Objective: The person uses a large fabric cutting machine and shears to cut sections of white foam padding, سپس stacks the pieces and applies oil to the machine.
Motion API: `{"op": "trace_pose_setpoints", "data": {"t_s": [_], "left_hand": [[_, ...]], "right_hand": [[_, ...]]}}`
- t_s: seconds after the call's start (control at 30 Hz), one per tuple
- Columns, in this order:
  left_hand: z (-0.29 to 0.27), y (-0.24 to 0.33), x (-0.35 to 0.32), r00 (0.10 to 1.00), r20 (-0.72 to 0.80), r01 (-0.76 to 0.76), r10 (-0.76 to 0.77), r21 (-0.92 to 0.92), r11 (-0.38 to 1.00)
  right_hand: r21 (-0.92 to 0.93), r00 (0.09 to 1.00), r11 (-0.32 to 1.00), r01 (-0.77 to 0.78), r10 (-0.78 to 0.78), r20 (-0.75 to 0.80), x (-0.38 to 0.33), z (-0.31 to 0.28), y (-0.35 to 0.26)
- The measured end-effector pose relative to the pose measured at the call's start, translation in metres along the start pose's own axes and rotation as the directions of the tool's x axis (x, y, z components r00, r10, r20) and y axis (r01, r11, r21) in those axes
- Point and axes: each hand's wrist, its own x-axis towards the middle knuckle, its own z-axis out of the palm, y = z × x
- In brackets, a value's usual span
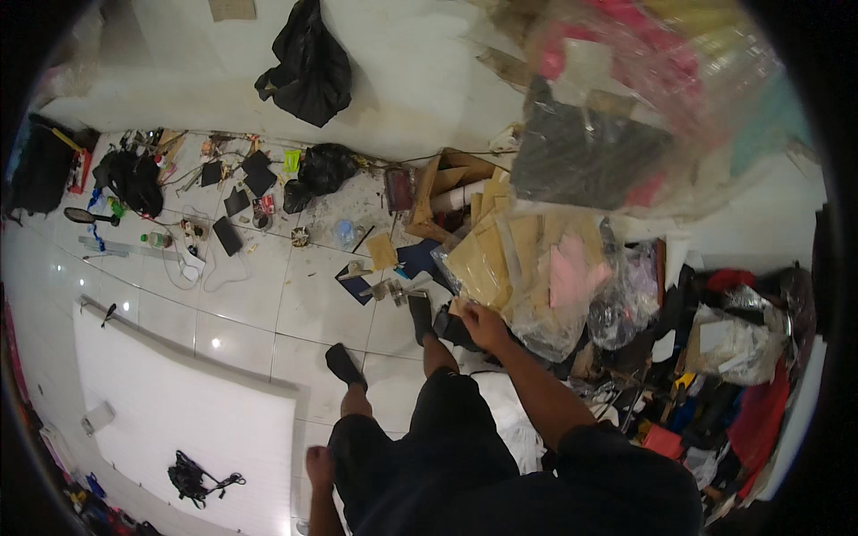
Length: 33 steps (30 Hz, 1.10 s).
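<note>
My right hand (pixel 483 326) reaches forward at the lower left edge of a pile of tan paper sheets (pixel 478 263) in clear plastic. Its fingers are closed together by a small pale edge, and what they pinch is too small to make out. A pink sheet (pixel 572 277) lies on the same pile, to the right of the hand. My left hand (pixel 319 464) hangs low beside my left thigh, fingers curled, with nothing seen in it. A white table (pixel 197 384) is nearest to it, on the left.
A cardboard box (pixel 429 201) stands against the wall. Plastic-wrapped sheets (pixel 590 143) bulge out at the upper right. Black bags (pixel 326 170), a bottle (pixel 156 239) and scraps litter the tiled floor. Cloth and plastic are heaped at right around a red cloth (pixel 760 420). A black strap bundle (pixel 192 478) rests on the table.
</note>
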Motion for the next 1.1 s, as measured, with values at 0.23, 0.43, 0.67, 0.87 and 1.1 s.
{"op": "trace_pose_setpoints", "data": {"t_s": [0.23, 0.43, 0.67, 0.87, 1.1], "left_hand": [[0.169, -0.026, -0.064, 0.982, -0.187, 0.030, -0.022, 0.042, 0.999], [0.252, 0.055, -0.091, 0.857, 0.123, 0.491, -0.500, 0.101, 0.866], [0.312, 0.088, -0.104, 0.853, 0.065, 0.507, -0.518, 0.134, 0.851], [0.335, 0.054, -0.119, 0.717, 0.159, 0.667, -0.679, 0.127, 0.734], [0.350, 0.044, -0.145, 0.779, 0.094, 0.627, -0.620, -0.097, 0.773]], "right_hand": [[-0.189, 0.959, 0.979, -0.078, 0.022, -0.284, 0.300, 0.045, 0.100], [-0.402, 0.976, 0.914, -0.063, -0.028, -0.218, 0.494, 0.061, 0.155], [-0.586, 0.962, 0.800, -0.127, 0.243, 0.124, 0.593, 0.074, 0.209], [-0.374, 0.998, 0.926, -0.055, 0.056, -0.008, 0.635, 0.087, 0.284], [-0.034, 0.904, 0.933, -0.357, 0.336, -0.263, 0.564, 0.090, 0.246]]}}
